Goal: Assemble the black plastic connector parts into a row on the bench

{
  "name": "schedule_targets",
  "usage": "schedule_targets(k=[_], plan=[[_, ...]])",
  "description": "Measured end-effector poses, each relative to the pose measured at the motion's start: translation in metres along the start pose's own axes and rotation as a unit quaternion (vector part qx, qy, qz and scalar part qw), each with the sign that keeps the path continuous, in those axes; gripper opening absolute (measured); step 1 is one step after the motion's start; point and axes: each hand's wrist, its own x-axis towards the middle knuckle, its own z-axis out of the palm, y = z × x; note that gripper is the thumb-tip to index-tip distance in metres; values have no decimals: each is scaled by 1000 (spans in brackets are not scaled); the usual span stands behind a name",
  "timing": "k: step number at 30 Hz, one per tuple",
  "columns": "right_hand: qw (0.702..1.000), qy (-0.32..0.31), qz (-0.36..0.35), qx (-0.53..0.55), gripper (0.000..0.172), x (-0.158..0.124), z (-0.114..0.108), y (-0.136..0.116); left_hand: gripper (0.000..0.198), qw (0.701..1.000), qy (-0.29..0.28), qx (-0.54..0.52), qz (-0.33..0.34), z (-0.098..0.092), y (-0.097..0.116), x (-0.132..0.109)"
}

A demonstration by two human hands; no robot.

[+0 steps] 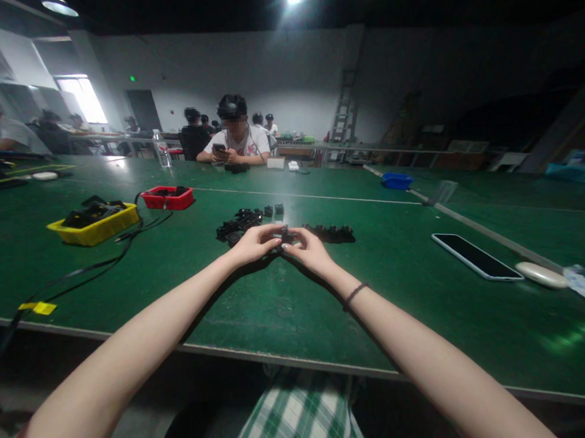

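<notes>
Over the middle of the green table (278, 300), my left hand (255, 243) and my right hand (312, 249) meet at a small black plastic part (285, 234). Fingertips of both hands pinch it from either side; its exact kind is too small to make out. Just beyond my left hand lies a loose pile of black parts (240, 224), with two separate black pieces (274, 210) at its right end. A row of similar black parts (331, 233) stretches out to the right, behind my right hand.
Left are a yellow bin (93, 231) and a red bin (168, 198) holding black parts, with a black cable (110, 262) alongside. A phone (475, 257) and a pale oval object (541, 273) lie right. A blue bin (397, 181), a bottle (162, 150) and a seated person (237, 139) are farther back.
</notes>
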Motion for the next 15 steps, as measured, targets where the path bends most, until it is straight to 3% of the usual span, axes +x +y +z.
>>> schedule_targets(k=[15], plan=[[1000,-5,8,-5,47,-1,0,-1,52,1000,3,10,8,-1,0,0]])
